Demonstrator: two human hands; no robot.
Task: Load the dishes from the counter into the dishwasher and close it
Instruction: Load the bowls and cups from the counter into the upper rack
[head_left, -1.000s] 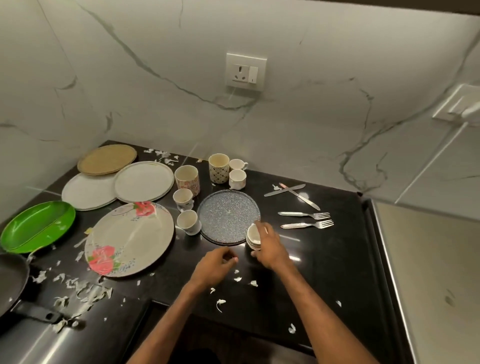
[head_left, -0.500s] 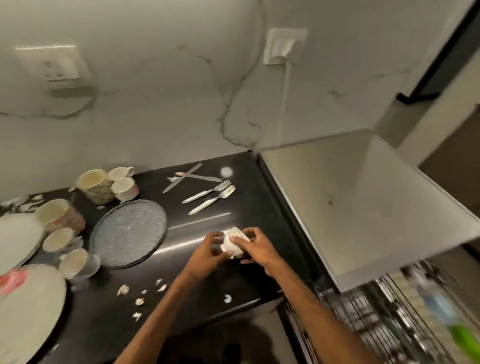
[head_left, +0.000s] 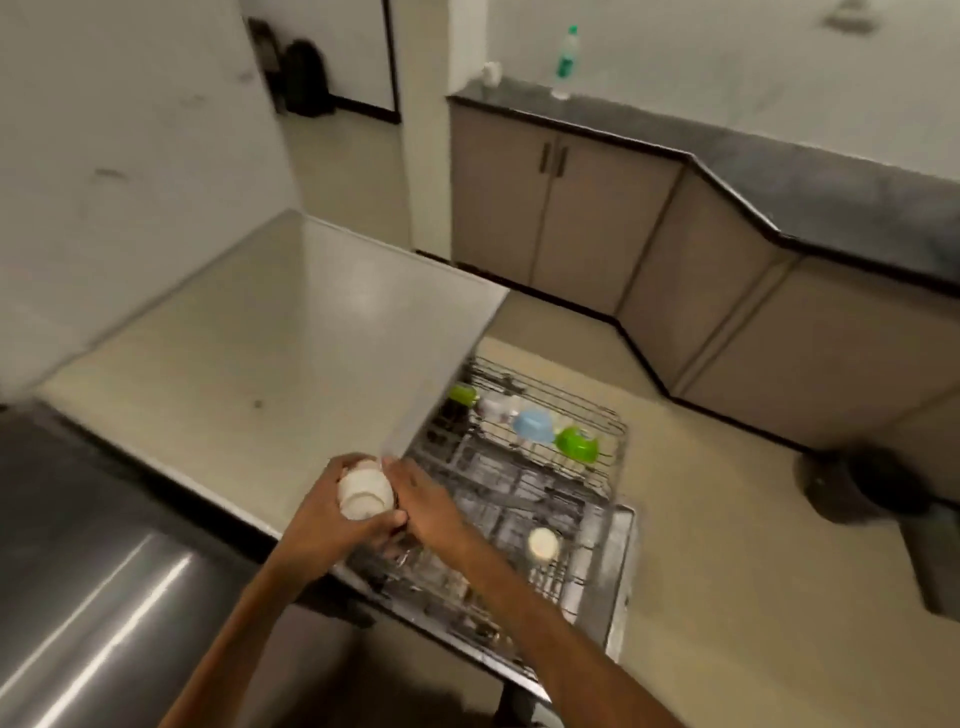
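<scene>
Close to us we see two bare arms reaching out over the edge of a shiny dark counter (head_left: 93, 571). The left hand (head_left: 332, 525) and the right hand (head_left: 426, 512) are pressed close together, and both are wrapped around a small stack of white bowls (head_left: 363, 493). The bowls are tipped so we look at the round bottom of the one in front. We hold them in the air, just above the near corner of the open dishwasher rack (head_left: 519, 499). The rack is made of grey wire and is pulled out low over the floor. In its near part sits one small white cup (head_left: 543, 544). At its far end we see a blue bowl (head_left: 533, 425) and a green bowl (head_left: 576, 442) side by side, with another green thing (head_left: 462, 395) further left that is too blurry to name. A flat pale top (head_left: 270, 353) covers the space left of the rack. Far away stand brown cupboards (head_left: 571, 228) under a dark worktop, and a green bottle (head_left: 565, 62) stands up on it
</scene>
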